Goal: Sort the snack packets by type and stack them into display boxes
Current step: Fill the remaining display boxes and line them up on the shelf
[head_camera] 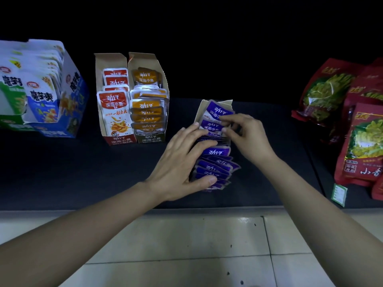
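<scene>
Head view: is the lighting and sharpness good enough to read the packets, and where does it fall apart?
Head view: dim overall, black behind the shelf; purple packets and orange packets stay sharp and readable; the blue-and-white box at left edge is smeared and stretched by the wide lens; a faint glare patch sits on the floor tile.

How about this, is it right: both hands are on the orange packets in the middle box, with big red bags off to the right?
Not quite. The head view shows the left hand and right hand on the purple packets in the middle box; the orange packets sit further left, untouched. The big red bags are off to the right.
</scene>
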Available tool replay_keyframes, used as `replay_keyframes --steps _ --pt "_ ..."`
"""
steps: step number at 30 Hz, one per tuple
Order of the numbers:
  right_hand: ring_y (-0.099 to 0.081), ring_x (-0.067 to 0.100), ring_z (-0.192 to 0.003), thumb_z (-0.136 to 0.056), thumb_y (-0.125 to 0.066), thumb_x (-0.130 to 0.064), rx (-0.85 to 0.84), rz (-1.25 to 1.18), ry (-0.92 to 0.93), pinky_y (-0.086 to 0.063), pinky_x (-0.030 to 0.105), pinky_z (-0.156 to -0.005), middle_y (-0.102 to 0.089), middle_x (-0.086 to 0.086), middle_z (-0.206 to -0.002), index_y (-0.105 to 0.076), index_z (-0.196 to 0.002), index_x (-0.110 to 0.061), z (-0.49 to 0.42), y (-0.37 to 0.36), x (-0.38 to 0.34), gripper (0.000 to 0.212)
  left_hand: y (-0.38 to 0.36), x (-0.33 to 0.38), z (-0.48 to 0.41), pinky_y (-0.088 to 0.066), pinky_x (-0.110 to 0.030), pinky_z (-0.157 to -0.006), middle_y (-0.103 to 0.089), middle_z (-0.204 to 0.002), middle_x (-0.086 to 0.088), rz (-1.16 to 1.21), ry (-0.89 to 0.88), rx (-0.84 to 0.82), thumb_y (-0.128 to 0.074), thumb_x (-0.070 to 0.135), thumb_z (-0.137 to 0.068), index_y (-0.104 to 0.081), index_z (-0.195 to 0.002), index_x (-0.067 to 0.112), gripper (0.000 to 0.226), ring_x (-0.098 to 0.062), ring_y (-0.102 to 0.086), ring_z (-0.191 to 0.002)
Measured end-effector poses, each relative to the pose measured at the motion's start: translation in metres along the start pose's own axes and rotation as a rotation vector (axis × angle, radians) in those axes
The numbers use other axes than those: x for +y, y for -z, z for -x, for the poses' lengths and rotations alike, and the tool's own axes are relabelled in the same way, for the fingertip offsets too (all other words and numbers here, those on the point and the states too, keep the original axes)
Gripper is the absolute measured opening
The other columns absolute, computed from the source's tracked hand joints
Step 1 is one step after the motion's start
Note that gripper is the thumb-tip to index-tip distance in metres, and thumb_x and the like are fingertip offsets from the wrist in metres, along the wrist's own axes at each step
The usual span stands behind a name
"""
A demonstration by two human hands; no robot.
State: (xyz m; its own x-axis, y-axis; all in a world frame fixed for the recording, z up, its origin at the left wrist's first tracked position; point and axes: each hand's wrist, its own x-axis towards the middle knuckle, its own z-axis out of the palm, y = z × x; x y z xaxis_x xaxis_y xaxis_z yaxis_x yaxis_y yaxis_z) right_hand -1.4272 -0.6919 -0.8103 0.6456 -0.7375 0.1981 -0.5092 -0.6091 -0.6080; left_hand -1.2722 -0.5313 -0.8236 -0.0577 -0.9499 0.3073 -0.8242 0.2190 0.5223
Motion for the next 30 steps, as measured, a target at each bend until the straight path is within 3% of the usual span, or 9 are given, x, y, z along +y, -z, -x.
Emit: replay_keyframes --steps 5,10,14,20,23,27,30 --pt "-0.050 -0.001 -0.075 -0.084 -0.073 -0.011 0.025 -0.009 -0.013 -0.040 0.012 -0.072 -0.058 -0.008 -0.092 -0.075 -0.104 -0.014 -0.006 -0.007 -0.001 0.020 -0.001 0.000 0.001 -0.013 -0.050 -0.120 -0.028 -0.155 -0.005 0.018 0.003 -0.003 -0.036 0.068 -0.090 -0.032 -0.147 0.018 0.076 -0.018 -0.007 -0.150" --pt "-0.050 0.013 -0.095 -0.085 -0.072 -0.016 0.083 0.105 0.086 -0.040 0.027 -0.082 -0.068 -0.002 -0.095 -0.076 -0.097 -0.017 -0.003 -0.005 -0.002 0.013 0.002 0.002 0.000 -0.012 -0.051 -0.119 -0.023 -0.158 -0.004 -0.017 0.007 -0.032 -0.036 0.067 -0.090 -0.029 -0.151 0.020 0.077 -0.019 -0.004 -0.150" --pt "-0.060 0.013 -0.095 -0.090 -0.068 -0.020 0.130 -0.088 0.036 -0.049 0.032 -0.086 -0.068 -0.001 -0.096 -0.074 -0.100 -0.022 0.003 0.006 -0.012 0.013 0.002 0.002 0.000 -0.011 -0.049 -0.120 -0.017 -0.160 -0.005 -0.042 0.007 -0.037 -0.037 0.065 -0.090 -0.026 -0.153 0.021 0.077 -0.018 -0.001 -0.150" --pt "-0.068 0.006 -0.092 -0.091 -0.066 -0.015 -0.062 -0.287 -0.026 -0.056 0.033 -0.083 -0.072 -0.007 -0.097 -0.073 -0.103 -0.017 0.009 0.010 -0.023 0.014 -0.001 0.003 -0.003 0.005 -0.052 -0.120 -0.006 -0.161 -0.009 -0.048 0.016 -0.026 -0.040 0.063 -0.090 -0.026 -0.153 0.024 0.075 -0.029 0.014 -0.149" --pt "-0.068 0.003 -0.095 -0.092 -0.064 -0.014 -0.077 -0.322 -0.030 -0.057 0.029 -0.083 -0.072 -0.006 -0.101 -0.073 -0.104 -0.017 0.011 0.013 -0.020 0.015 0.001 0.002 -0.005 0.000 -0.049 -0.120 0.002 -0.162 -0.009 -0.018 0.016 -0.062 -0.041 0.062 -0.091 -0.023 -0.154 0.025 0.075 -0.026 0.013 -0.149" --pt "-0.067 0.006 -0.100 -0.093 -0.063 -0.013 -0.128 -0.380 -0.023 -0.056 0.031 -0.087 -0.072 -0.002 -0.107 -0.070 -0.111 -0.014 0.010 0.011 -0.018 0.020 0.003 -0.001 -0.007 -0.009 -0.046 -0.120 -0.015 -0.159 -0.004 0.009 0.043 -0.087 -0.034 0.067 -0.090 -0.022 -0.154 0.028 0.076 -0.019 0.001 -0.150" --pt "-0.064 0.007 -0.097 -0.088 -0.070 -0.021 0.030 -0.272 0.003 -0.055 0.028 -0.086 -0.064 -0.001 -0.111 -0.064 -0.122 -0.016 0.008 0.008 -0.010 0.035 0.001 -0.002 -0.007 -0.016 -0.049 -0.119 -0.021 -0.156 -0.003 -0.002 0.062 -0.098 -0.030 0.069 -0.090 -0.021 -0.153 0.029 0.076 -0.021 -0.009 -0.148"
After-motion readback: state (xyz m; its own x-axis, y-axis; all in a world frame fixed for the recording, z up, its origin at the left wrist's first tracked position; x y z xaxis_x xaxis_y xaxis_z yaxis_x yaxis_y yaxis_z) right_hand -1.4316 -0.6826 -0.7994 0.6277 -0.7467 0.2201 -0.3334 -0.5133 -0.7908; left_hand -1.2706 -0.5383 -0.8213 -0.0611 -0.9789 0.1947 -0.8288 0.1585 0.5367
